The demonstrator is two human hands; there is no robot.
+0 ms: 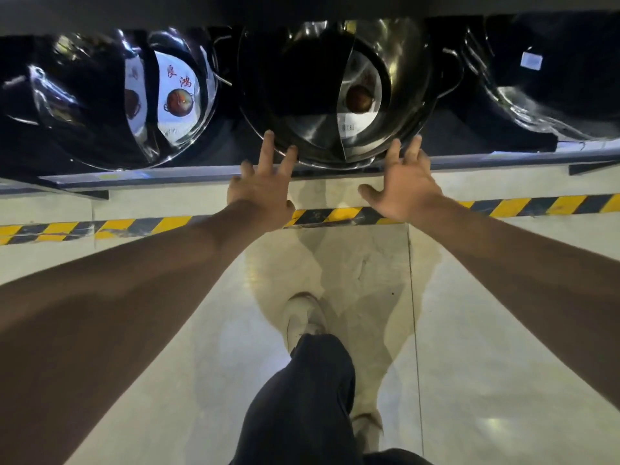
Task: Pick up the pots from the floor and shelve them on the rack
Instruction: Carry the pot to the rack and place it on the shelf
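A shiny steel pot point(335, 92) with a divider and a paper label inside lies on the low rack shelf point(208, 174), leaning toward me. My left hand point(265, 186) has its fingers spread, fingertips touching the pot's lower left rim. My right hand point(402, 186) is spread too, fingertips against the lower right rim. Neither hand grips anything. A second steel pot point(134, 95) wrapped in clear film, with a red-lettered label, sits to the left. A dark wrapped pot point(550, 78) sits at the right.
Yellow-black hazard tape point(523, 206) runs across the pale tiled floor point(167, 330) just in front of the shelf edge. My white shoe point(303, 318) and dark trouser leg point(302, 397) stand below the hands. An upper shelf point(302, 8) overhangs the pots.
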